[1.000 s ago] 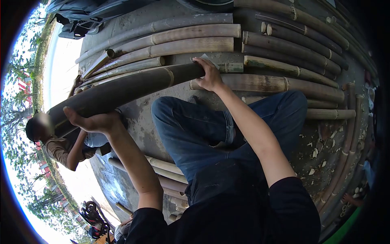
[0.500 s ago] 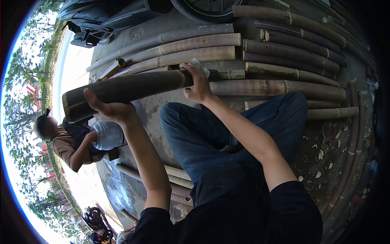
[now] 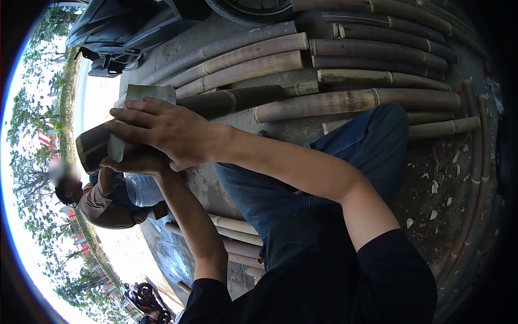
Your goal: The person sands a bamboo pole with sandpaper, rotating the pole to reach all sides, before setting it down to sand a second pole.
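Observation:
A dark bamboo pole (image 3: 208, 103) slants across in front of me, its cut end towards the left. My left hand (image 3: 139, 163) grips it from below near that end, partly covered by the other hand. Over the top lies my right hand (image 3: 171, 129), its fingers curved round the bamboo with a sheet of sandpaper (image 3: 152, 93) pressed under them. Pale and printed on its back, the sheet sticks out above and below the fingers.
Several bamboo poles (image 3: 377, 51) lie on the concrete ahead and right. A motorbike wheel (image 3: 251, 6) stands behind them. At left, another person (image 3: 100, 205) sits beside a clear plastic jug (image 3: 143, 190). Pale chips (image 3: 435, 187) litter the ground at right.
My right hand has slid left along the bamboo with the sandpaper, from its far part to beside my left hand. The other person has shifted, one arm now raised.

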Tool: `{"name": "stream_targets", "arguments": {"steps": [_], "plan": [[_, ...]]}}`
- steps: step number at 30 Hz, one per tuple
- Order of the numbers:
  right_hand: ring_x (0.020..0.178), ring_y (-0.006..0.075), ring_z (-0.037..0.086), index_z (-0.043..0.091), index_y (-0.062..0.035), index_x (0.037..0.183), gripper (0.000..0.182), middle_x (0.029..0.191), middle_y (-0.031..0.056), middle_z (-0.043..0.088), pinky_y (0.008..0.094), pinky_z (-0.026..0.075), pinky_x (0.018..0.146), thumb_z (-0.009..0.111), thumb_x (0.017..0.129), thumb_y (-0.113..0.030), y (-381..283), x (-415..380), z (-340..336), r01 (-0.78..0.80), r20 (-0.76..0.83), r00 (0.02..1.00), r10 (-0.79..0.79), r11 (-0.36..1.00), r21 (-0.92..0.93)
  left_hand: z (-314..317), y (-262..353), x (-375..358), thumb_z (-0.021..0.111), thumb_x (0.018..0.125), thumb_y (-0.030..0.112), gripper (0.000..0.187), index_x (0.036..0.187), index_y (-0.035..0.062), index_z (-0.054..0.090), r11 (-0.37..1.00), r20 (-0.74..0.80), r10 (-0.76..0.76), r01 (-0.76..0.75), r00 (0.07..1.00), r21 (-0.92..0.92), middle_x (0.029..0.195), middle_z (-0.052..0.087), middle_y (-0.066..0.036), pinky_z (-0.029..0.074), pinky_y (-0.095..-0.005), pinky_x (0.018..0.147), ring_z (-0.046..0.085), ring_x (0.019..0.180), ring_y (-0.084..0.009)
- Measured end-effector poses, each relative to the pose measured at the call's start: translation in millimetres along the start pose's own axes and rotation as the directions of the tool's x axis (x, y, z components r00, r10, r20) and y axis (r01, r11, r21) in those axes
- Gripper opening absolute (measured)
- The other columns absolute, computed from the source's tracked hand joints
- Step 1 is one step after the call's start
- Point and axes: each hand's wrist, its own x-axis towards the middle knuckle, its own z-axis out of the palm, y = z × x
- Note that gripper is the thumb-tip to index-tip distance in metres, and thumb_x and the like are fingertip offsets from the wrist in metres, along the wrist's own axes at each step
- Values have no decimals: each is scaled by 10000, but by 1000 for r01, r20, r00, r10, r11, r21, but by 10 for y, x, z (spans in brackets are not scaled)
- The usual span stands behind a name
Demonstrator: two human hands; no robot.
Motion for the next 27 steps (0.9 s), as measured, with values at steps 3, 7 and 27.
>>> {"name": "stream_targets", "arguments": {"steps": [3,7,27], "plan": [[1501,328,344,229,-179,1641,1251,1670,84,297,487,285,1269,863,563,-132,117,-216,-44,-39,62,997,38,999,22,13,-93,32,497,909,811,995,1490,11,383,992,-58,52,-45,997,114,1355,539,-201,542,-497,1040,620,1195,-346],[1553,329,255,201,-218,1655,1177,1706,41,237,556,176,1292,700,614,13,486,-842,46,-191,83,976,201,975,-116,-44,-208,236,424,888,875,1039,1511,45,391,867,-148,320,-226,936,444,1411,504,-216,514,-524,1066,585,1239,-374],[1563,395,198,275,-95,1598,988,1667,196,260,458,246,1278,677,704,26,2149,-2745,-157,-751,35,631,775,621,-223,-225,-242,425,437,933,817,1025,1505,-32,395,751,-228,511,-302,829,587,1419,497,-241,523,-499,1069,575,1242,-385]]}}
